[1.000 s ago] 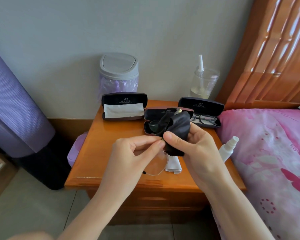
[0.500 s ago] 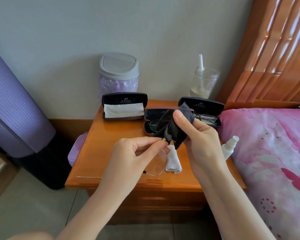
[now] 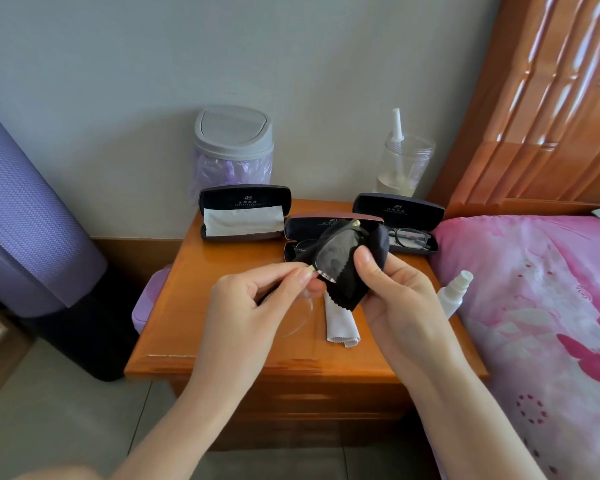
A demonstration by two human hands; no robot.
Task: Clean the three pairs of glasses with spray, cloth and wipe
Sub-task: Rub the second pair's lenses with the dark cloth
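Observation:
My left hand (image 3: 246, 306) pinches the bridge of a rimless pair of glasses (image 3: 333, 258) above the wooden nightstand (image 3: 194, 306). One clear lens hangs below my fingers; the other lies against a black cloth (image 3: 347, 292). My right hand (image 3: 395, 299) holds that cloth behind the lens, thumb pressed on it. A white cloth (image 3: 340, 323) lies on the tabletop under my hands. A white spray bottle (image 3: 452, 294) rests at the right edge. Black-framed glasses (image 3: 411, 237) sit in the right open case (image 3: 399, 209); another pair (image 3: 302, 245) lies in the middle case, partly hidden.
The left open case (image 3: 245, 211) holds a white cloth. Behind stand a grey lidded bin (image 3: 234, 143) and a clear jar (image 3: 404, 164). A pink bed (image 3: 541, 306) with wooden headboard borders the right; a purple rolled mat (image 3: 25, 220) stands at left.
The right hand has spread the black cloth flat behind one lens, which now shows in front of it; before, the cloth was bunched around the lens. The left hand's grip stays.

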